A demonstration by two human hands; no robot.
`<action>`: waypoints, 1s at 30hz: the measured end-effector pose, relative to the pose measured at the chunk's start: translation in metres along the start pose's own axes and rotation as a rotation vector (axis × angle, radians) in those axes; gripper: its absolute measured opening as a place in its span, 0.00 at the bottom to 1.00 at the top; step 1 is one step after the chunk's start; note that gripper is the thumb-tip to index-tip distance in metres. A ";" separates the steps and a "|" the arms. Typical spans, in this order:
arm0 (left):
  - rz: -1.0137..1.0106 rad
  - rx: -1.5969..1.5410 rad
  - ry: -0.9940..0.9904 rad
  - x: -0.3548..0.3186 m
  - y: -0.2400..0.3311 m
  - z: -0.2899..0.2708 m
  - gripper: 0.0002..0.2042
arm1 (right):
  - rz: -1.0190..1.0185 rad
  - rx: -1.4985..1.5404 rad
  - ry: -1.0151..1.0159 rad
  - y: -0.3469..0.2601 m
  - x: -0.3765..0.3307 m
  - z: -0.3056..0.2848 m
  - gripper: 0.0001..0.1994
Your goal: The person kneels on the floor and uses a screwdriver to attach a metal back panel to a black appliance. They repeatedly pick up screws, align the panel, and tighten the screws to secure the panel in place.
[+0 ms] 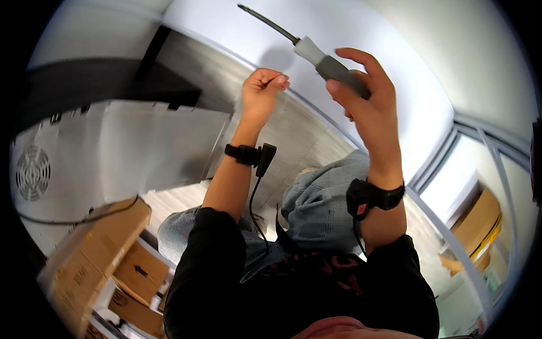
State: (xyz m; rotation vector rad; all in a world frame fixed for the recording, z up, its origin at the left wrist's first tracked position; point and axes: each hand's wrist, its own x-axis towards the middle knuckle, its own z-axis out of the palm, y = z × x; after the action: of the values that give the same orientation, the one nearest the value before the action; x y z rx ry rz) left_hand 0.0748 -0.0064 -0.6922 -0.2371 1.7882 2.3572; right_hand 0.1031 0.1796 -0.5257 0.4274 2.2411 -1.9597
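Note:
My right hand (367, 96) is raised in front of me and grips a screwdriver (316, 53) by its grey handle, the dark shaft pointing up and to the left. My left hand (262, 90) is raised beside it, fingers curled into a fist with something tiny pinched at the fingertips; what it is cannot be made out. Both wrists wear black bands with small devices and dangling cables. My knees in blue jeans (322, 198) are below the hands.
A grey metal case (113, 147) with a round fan grille lies at the left, a cable running from it. Cardboard boxes (96, 248) stand at the lower left, more boxes (477, 223) at the right behind a glass partition. Pale floor tiles beneath.

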 end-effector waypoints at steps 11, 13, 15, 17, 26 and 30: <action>0.235 -0.568 0.369 -0.126 0.108 -0.167 0.07 | -0.105 -0.065 -0.655 -0.015 -0.001 0.105 0.16; 0.254 -0.565 0.391 -0.143 0.110 -0.178 0.07 | -0.088 -0.040 -0.740 -0.012 0.000 0.123 0.16; 0.278 -0.582 0.412 -0.160 0.118 -0.181 0.07 | -0.072 -0.027 -0.818 -0.011 -0.003 0.135 0.16; 0.303 -0.624 0.437 -0.173 0.125 -0.181 0.07 | -0.054 -0.031 -0.892 -0.011 -0.002 0.146 0.16; 0.320 -0.486 0.540 -0.209 0.125 -0.199 0.06 | -0.106 -0.082 -0.986 -0.009 -0.010 0.173 0.16; 0.292 -0.315 0.599 -0.221 0.130 -0.200 0.05 | -0.042 -0.068 -0.987 -0.011 -0.018 0.174 0.16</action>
State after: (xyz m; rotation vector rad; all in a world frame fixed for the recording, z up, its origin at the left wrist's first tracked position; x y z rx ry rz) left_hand 0.2641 -0.2428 -0.5725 -0.8584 1.7458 3.0120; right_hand 0.1026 0.0050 -0.5354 -0.5058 1.6339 -1.5568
